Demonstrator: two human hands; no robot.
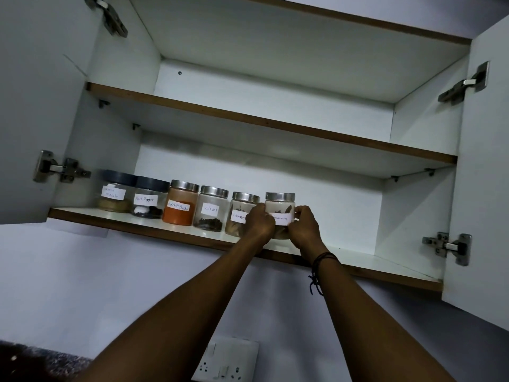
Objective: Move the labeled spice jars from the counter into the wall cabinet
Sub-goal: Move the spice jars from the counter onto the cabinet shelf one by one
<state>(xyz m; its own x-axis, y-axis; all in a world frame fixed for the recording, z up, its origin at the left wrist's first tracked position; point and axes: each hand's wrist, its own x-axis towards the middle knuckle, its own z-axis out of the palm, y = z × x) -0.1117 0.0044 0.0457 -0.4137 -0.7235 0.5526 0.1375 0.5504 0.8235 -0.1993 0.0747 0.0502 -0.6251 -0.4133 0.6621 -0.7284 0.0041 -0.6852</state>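
While both hands grip it, left hand (260, 220) and right hand (304, 226) curled round its sides, the cinnamon jar (280, 208) sits at frame centre on the cabinet's bottom shelf (358, 261), ending a row of five jars (180, 202). Best nudge it level, label forward, before letting go.

Both arms raised, left hand (260, 223) and right hand (304, 230) apparently gripping.
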